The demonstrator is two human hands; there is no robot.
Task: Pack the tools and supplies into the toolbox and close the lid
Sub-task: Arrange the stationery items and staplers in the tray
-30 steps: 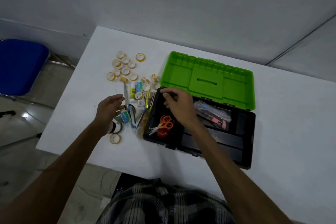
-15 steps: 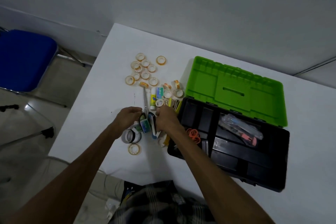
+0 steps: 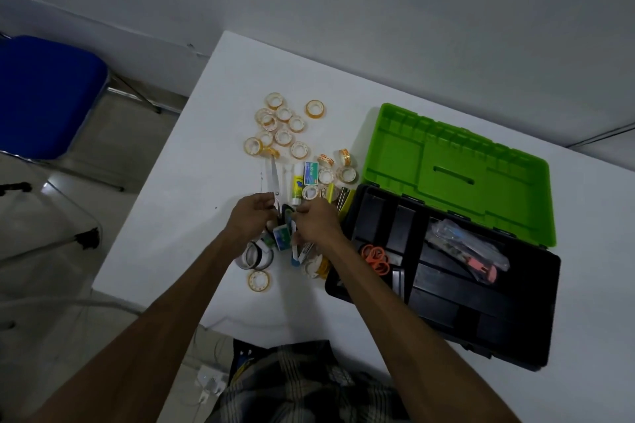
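Head view: both hands are down in the supply pile left of the open toolbox [image 3: 446, 288]. The left hand [image 3: 252, 223] curls at the silver scissors [image 3: 275, 182], grip unclear. The right hand [image 3: 318, 221] has curled fingers too; what it holds, hard to tell. Orange scissors [image 3: 376, 257] sit inside.

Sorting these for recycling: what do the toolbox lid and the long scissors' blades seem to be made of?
The toolbox lid looks like moulded green plastic, semi-gloss, with ribs and a handle slot cast in. The long scissors' blades look like bare metal, pale and reflective; their handles are hidden under the hands.
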